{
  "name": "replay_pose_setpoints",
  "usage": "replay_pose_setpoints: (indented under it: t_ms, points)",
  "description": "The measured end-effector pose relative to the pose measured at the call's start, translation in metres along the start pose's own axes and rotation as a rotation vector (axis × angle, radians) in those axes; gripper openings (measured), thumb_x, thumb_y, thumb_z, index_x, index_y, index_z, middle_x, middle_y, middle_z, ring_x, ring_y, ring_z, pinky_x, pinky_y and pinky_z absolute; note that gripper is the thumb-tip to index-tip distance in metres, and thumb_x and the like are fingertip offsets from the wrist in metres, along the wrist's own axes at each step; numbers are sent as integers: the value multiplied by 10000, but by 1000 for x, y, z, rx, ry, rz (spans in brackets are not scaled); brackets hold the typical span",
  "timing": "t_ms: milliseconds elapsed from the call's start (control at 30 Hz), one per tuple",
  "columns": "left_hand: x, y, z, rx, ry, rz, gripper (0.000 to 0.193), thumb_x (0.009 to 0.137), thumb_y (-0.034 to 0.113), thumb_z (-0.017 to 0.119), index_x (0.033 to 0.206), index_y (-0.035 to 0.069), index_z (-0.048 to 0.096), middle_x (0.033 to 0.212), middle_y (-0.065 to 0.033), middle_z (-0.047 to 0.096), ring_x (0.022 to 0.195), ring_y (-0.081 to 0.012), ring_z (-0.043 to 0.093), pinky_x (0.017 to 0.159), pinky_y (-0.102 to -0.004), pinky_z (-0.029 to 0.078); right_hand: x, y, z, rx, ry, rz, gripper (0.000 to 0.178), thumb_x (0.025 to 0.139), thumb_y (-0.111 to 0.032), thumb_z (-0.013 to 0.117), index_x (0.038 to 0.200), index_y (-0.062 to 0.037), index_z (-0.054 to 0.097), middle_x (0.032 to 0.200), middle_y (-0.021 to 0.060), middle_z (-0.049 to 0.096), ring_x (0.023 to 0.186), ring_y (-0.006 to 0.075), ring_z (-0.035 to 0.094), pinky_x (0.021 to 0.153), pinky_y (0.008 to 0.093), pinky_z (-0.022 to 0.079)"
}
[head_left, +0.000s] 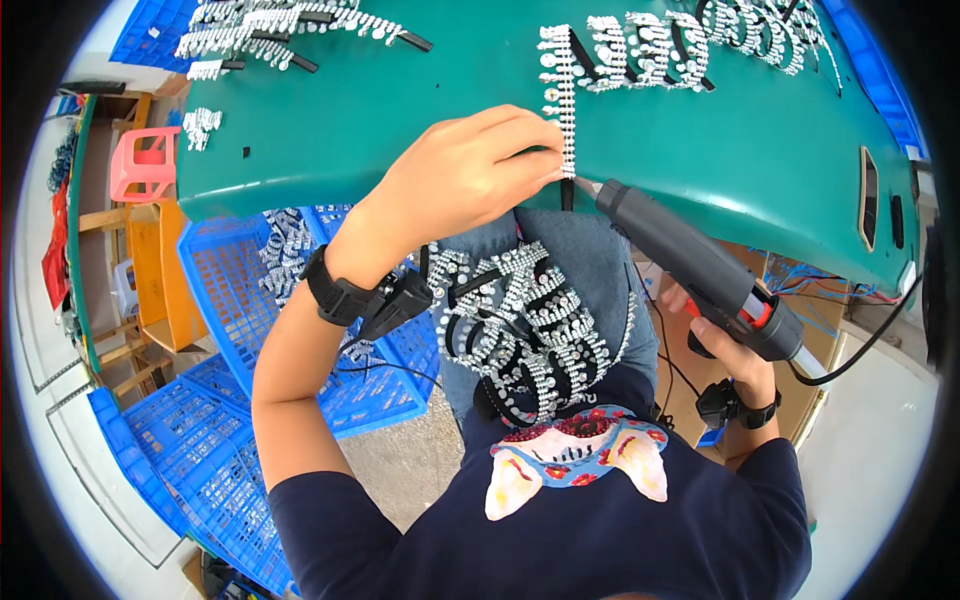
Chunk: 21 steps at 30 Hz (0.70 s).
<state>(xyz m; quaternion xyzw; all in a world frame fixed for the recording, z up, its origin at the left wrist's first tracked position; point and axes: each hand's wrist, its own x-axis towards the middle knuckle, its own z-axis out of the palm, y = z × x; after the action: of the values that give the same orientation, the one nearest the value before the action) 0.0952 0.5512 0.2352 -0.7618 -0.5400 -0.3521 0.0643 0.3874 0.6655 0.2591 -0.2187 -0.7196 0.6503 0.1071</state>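
At the near edge of the green table, my left hand [490,160] pinches a rhinestone trim strip [562,85] with its fingertips near the lower end. A short black band [567,195] sticks out below that end. My right hand [735,350] grips a black hot glue gun [690,245] by its handle. The nozzle points up and left, right beside the black band; whether it touches cannot be made out. A white glue stick [810,362] protrudes from the back of the gun. On my lap lies a pile of rhinestone-trimmed black bands [535,320].
More trimmed bands [650,50] lie in a row at the table's far right, others [270,25] at far left. Blue plastic crates [215,290] stand lower left, near a pink stool [143,165]. The gun's black cable [870,345] loops at right over the green table [330,120] edge.
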Motion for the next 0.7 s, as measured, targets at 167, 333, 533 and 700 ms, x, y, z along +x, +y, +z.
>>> replay_pose_setpoints:
  t_ms: [167, 333, 533, 700]
  points:
    - [3, 0, -1, 5, -15, 4, 174, 677, 55, 725, 829, 53, 639, 907, -28, 620, 793, -205, 613, 657, -299, 521, -4, -6, 2, -73, 66, 50, 270, 652, -48, 597, 911, 15, 640, 799, 95, 672, 730, 171, 646, 709, 288, 522]
    - [7, -1, -1, 31, -78, -15, 123, 713, 86, 701, 815, 65, 635, 892, -18, 613, 789, -201, 605, 667, -306, 516, -5, -3, 4, -18, 77, 68, 255, 669, -32, 585, 911, 22, 644, 818, 98, 676, 746, 171, 647, 733, 292, 520]
    - [12, -2, -1, 25, -117, -12, 99, 736, 104, 684, 805, 63, 627, 895, -21, 609, 793, -206, 603, 677, -313, 511, -5, -1, 7, -11, 100, 75, 234, 688, -26, 596, 911, 24, 647, 822, 97, 674, 772, 171, 647, 755, 290, 515]
    - [13, -3, -1, 15, -126, 6, 90, 756, 116, 668, 799, 53, 619, 882, -27, 603, 790, -208, 601, 670, -317, 509, -6, -4, 8, -82, 107, 96, 226, 690, -10, 595, 909, 19, 646, 820, 87, 673, 789, 161, 642, 762, 293, 514]
